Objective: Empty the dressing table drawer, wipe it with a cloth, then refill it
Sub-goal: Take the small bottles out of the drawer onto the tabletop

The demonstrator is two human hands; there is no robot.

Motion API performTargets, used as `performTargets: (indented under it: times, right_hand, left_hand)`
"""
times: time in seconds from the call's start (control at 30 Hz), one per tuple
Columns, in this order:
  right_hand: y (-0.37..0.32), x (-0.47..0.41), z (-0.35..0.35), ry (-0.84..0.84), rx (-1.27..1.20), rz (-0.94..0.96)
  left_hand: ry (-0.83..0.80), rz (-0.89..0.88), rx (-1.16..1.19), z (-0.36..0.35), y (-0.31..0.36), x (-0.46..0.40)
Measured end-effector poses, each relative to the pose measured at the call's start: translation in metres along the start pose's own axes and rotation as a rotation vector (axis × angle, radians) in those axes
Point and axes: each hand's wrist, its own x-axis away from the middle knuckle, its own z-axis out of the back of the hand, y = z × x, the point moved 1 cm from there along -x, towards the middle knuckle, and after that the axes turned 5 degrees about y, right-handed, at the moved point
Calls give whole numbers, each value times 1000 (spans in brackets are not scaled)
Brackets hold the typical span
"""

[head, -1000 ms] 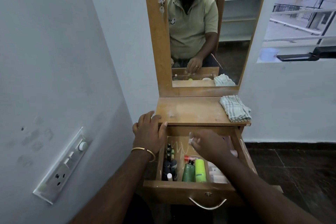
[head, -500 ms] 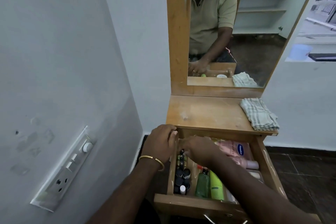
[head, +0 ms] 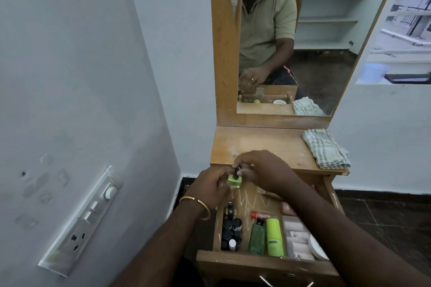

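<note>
The wooden drawer of the dressing table stands pulled out, full of cosmetics. A small green nail polish bottle with a black cap is held above the drawer's back left corner. My left hand grips its body and my right hand pinches its cap. In the drawer lie several dark small bottles at the left, a dark green bottle and a lime tube in the middle, and pale tubes at the right. A checked cloth lies folded on the table top.
A mirror rises behind the table top and reflects the person. A white wall with a switch and socket panel runs along the left. Dark floor tiles lie to the right of the table.
Both hands have lifted from the drawer's back left, now holding the green bottle between them. The camera has shifted left and tilted down.
</note>
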Motion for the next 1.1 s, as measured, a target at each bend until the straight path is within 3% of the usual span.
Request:
performTargets:
  times: [0.27, 0.4, 0.53, 0.63, 0.8, 1.1]
  right_hand:
    - [-7, 0, 19, 129, -142, 110]
    - [1, 9, 7, 150, -307, 8]
    - [15, 25, -16, 178, -322, -117]
    - [22, 36, -40, 59, -126, -150]
    - [15, 41, -66, -147, 34, -9]
    - [21, 28, -80, -201, 123, 114]
  left_hand:
    - [109, -1, 96, 7, 8, -4]
    - [101, 27, 89, 8, 5, -2]
    - [111, 61, 79, 9, -4, 2]
    - [133, 70, 95, 11, -9, 4]
    - [126, 83, 94, 10, -17, 4]
    - [116, 94, 87, 11, -25, 6]
